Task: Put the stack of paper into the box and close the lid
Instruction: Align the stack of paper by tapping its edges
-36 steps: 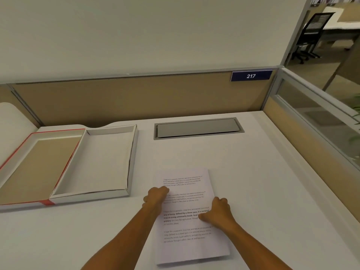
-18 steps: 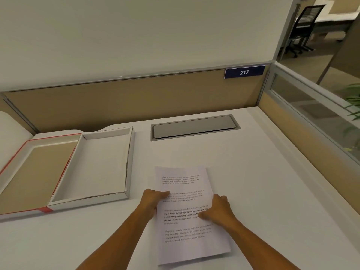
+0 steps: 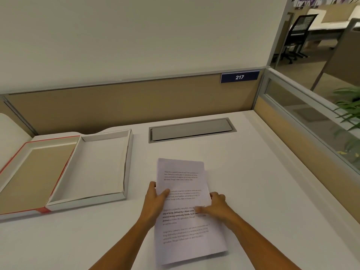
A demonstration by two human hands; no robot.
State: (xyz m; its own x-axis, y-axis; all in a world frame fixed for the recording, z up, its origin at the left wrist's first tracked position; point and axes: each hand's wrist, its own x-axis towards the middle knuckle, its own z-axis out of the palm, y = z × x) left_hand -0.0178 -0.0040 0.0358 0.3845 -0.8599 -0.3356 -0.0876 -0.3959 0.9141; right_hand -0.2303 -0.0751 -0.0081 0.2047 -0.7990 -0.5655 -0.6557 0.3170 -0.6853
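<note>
A stack of printed white paper (image 3: 183, 178) lies on the white desk in front of me, its far end slightly raised. My left hand (image 3: 155, 199) grips the stack's left edge, thumb on top and fingers under it. My right hand (image 3: 214, 206) holds the right edge, thumb lying across the page. To the left stands the shallow white box (image 3: 103, 164), empty and open. Its red-edged lid (image 3: 33, 172) lies flat beside it, hinged on the left, brown inside facing up.
A grey cable hatch (image 3: 191, 130) is set into the desk behind the paper. A tan partition with a "217" sign (image 3: 239, 76) backs the desk. A glass side panel (image 3: 303, 114) and a green plant (image 3: 348, 108) are on the right.
Both hands have closed on the sides of the stack. The left thumb has come over the left edge, and the stack's far end has lifted a little.
</note>
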